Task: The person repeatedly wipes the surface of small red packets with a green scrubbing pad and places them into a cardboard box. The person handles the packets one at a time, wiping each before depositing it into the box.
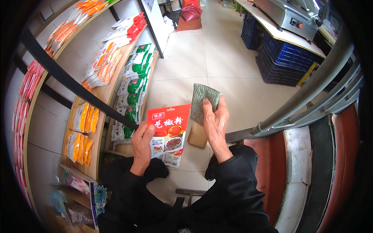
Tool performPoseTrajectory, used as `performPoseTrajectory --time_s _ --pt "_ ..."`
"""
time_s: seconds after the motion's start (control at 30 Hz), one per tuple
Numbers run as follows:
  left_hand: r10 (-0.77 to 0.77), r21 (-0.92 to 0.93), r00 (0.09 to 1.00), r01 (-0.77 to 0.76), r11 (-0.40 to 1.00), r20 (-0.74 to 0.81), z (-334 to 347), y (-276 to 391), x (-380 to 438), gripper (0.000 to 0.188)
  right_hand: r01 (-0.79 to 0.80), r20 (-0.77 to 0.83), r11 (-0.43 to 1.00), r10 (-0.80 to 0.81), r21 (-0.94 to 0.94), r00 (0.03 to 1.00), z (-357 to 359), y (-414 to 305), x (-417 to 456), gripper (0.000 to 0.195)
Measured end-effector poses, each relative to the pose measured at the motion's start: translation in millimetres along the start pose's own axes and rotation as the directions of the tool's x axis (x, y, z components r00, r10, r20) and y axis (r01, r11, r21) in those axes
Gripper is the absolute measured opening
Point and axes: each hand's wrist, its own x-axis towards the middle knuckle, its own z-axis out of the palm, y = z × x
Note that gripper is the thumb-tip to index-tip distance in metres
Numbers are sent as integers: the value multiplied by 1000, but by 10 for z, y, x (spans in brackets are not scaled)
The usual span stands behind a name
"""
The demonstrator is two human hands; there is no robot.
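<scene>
My left hand [142,145] grips the left edge of a red and white seasoning powder pouch [169,128], thumb on its front. The pouch is upright, bears writing and food pictures, and has a hang hole at its top. Below its lower edge shows part of what looks like another pouch [172,158]. In my right hand [216,122] is a grey-green textured pad [201,107], the thumb lying across it. A flat wooden block [198,135] shows directly below the pad; whether the two are joined is hidden. The pouch and the pad are close together.
To the left, wooden shelves [100,93] on a black metal frame [78,81] carry green, orange and yellow packets. An open carton [78,195] stands lower left. A grey metal rail [309,90] runs along the right. Blue crates [285,58] sit under a table holding a metal machine [291,17].
</scene>
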Motion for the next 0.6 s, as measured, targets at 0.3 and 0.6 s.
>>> performPoseTrajectory --time_s 0.3,0.6 --pt "-156 -510 981 74 857 -119 215 217 289 28 711 607 702 -585 47 538 160 -87 -653 38" --pt "-185 -572 982 131 809 -37 42 506 228 32 198 385 974 -226 113 895 -160 -357 -356 37"
